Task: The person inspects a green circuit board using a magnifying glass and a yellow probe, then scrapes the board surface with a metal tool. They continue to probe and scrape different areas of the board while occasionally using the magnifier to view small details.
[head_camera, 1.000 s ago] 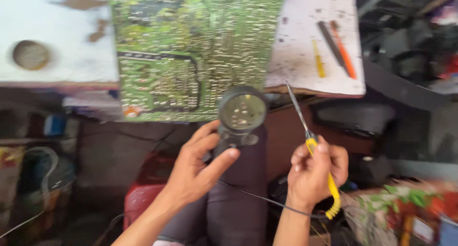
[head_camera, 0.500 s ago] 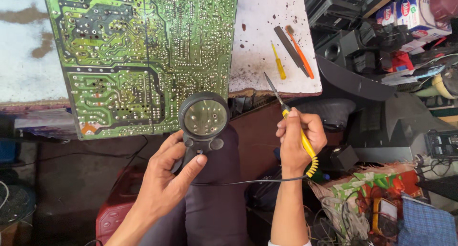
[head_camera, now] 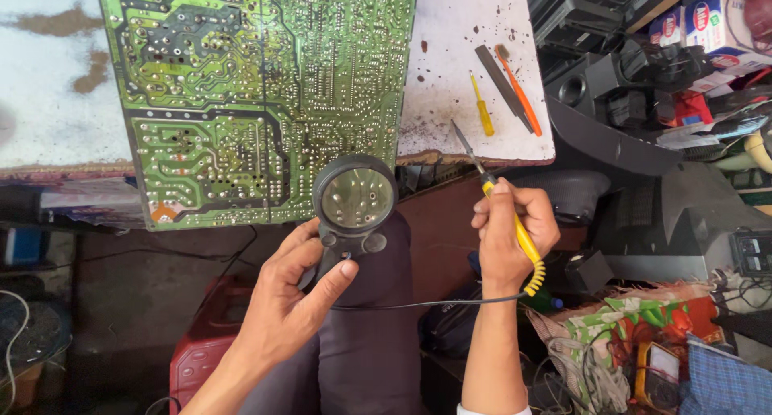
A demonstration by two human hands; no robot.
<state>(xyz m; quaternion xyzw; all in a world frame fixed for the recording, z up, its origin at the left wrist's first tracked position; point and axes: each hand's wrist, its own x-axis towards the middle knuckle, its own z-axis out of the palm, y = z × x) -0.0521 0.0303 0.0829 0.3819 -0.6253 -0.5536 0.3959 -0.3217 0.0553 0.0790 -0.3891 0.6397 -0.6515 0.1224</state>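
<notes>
One green circuit board (head_camera: 257, 93) lies solder side up on one white, stained worktable (head_camera: 466, 69); its top edge is cut off by the frame and its lower edge overhangs the table's front. Two hands are in view, both the person's own. The left hand (head_camera: 285, 310) grasps the dark handle of one round magnifier (head_camera: 355, 202), thumb along the handle's right side; the lens sits over the board's lower right corner, and what shows through the glass is too blurred to read. The right hand (head_camera: 511, 234) is clenched around one yellow-handled soldering iron (head_camera: 503, 214), its metal tip pointing up and left, ending over the table's front edge just right of the board — whether the tip touches anything cannot be told. One thin dark cord (head_camera: 418, 304) runs from the iron's coiled end leftward across the lap.

Three small tools rest on the table's right part: one yellow screwdriver (head_camera: 482, 105), one dark flat file (head_camera: 500, 76) and one orange-handled tool (head_camera: 520, 93), the last two touching. To the right — dark housings and boxes, partly cut off and hard to separate. One red container (head_camera: 197, 359) stands below, mostly hidden by the left arm.
</notes>
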